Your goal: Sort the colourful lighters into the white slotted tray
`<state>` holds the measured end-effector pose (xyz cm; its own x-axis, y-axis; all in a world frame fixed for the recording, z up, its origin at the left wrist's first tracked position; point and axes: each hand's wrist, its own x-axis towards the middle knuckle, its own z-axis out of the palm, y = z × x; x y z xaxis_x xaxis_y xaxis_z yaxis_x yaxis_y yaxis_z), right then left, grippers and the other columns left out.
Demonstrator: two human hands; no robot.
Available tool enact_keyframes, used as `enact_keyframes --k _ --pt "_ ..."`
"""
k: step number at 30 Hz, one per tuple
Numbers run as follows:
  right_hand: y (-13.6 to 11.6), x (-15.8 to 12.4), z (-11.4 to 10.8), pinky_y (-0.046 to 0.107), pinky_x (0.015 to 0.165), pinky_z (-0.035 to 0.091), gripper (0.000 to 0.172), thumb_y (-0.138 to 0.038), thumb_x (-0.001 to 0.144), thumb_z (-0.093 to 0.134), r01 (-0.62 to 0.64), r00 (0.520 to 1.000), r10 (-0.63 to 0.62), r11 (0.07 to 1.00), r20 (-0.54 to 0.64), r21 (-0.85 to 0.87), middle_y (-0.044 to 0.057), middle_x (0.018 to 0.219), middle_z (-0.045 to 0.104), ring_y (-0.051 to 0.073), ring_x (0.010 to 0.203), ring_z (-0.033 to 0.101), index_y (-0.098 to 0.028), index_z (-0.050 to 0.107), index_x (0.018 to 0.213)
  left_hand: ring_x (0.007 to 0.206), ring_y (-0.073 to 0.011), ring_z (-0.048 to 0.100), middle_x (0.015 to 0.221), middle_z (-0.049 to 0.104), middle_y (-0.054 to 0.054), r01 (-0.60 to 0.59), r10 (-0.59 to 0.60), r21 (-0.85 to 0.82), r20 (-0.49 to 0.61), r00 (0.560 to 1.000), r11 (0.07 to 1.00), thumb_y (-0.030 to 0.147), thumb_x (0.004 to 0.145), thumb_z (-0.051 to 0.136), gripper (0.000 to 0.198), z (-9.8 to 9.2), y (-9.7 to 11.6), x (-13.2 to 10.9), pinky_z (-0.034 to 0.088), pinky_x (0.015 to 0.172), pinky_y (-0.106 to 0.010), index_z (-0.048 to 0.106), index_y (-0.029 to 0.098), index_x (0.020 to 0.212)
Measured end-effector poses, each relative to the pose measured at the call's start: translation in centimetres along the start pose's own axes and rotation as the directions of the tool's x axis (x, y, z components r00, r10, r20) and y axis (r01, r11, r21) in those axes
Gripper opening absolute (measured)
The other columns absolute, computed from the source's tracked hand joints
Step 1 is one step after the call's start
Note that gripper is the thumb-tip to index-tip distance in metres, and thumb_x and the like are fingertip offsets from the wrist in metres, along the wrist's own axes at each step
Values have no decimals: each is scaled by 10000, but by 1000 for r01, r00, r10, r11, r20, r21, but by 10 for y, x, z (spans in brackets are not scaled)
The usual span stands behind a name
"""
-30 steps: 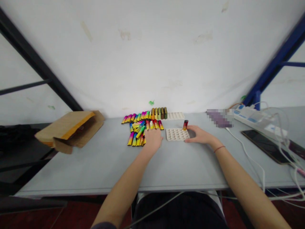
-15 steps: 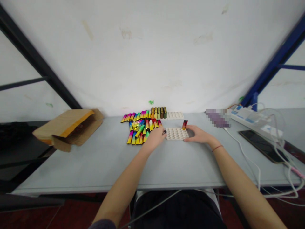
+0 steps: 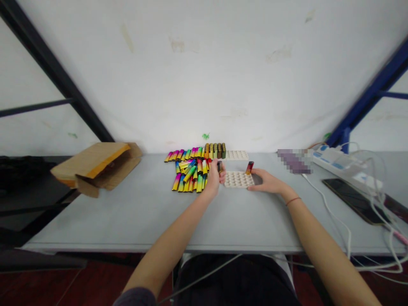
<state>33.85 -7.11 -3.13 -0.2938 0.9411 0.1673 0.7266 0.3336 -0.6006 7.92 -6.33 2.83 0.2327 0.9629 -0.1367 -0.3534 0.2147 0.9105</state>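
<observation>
The left hand [image 3: 214, 180] is clenching a dark lighter [image 3: 219, 167] upright just beside the white dimpled tray [image 3: 238, 182], which calls for seating it in a free well, while the right hand's [image 3: 266, 182] released grip is resting against the tray's edge near a standing red lighter [image 3: 249, 168].

Slim glossy lighters [image 3: 188, 174] are coloured in rainbow gradients of magenta, yellow, green and blue. A cream plastic tray [image 3: 239, 179] is patterned with a grid of round dimples. An upright lighter [image 3: 249, 168] is shaded red to black; a smaller-looking dark lighter [image 3: 219, 166] is seen as near-black.
</observation>
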Motion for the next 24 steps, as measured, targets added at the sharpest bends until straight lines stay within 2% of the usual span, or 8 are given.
enact_keyframes --k 2,6,9,18,24 --pt "0 0 0 618 1184 407 740 -521 717 870 14 1000 -14 1000 4 5 174 1409 681 412 1324 609 -173 677 1341 365 -62 179 452 234 91 26 -27 -22 -43 999 999 564 1014 301 504 -1 0 2 153 385 -183 385 223 653" --pt "0 0 -1 614 1173 418 738 -536 724 860 24 1000 -24 1000 5 2 185 1409 678 409 1303 623 -162 679 1334 362 -68 135 431 180 82 32 -35 -45 -77 996 998 483 1012 308 504 -1 0 2 124 382 -184 341 225 580" --pt "1 1 0 616 1175 413 758 -546 724 854 17 1000 -17 1000 8 -12 201 1419 667 414 1308 617 -148 672 1342 368 -74 129 435 183 75 15 -20 -66 -75 997 998 438 1004 287 487 0 0 1 127 383 -178 337 223 570" --pt "3 1 1 613 1170 418 743 -545 717 857 16 1000 -16 1000 -2 -10 180 1411 675 411 1299 622 -171 676 1333 364 -69 148 440 206 83 36 -42 -69 -79 996 997 546 1006 294 532 -2 -7 3 141 379 -170 367 222 591" --pt "0 0 0 624 1165 422 738 -545 718 856 15 1000 -15 1000 2 -21 176 1415 675 421 1298 622 -180 683 1336 373 -66 136 442 198 79 44 -45 -14 -34 998 999 519 992 342 515 -5 -10 4 126 392 -167 351 218 574"
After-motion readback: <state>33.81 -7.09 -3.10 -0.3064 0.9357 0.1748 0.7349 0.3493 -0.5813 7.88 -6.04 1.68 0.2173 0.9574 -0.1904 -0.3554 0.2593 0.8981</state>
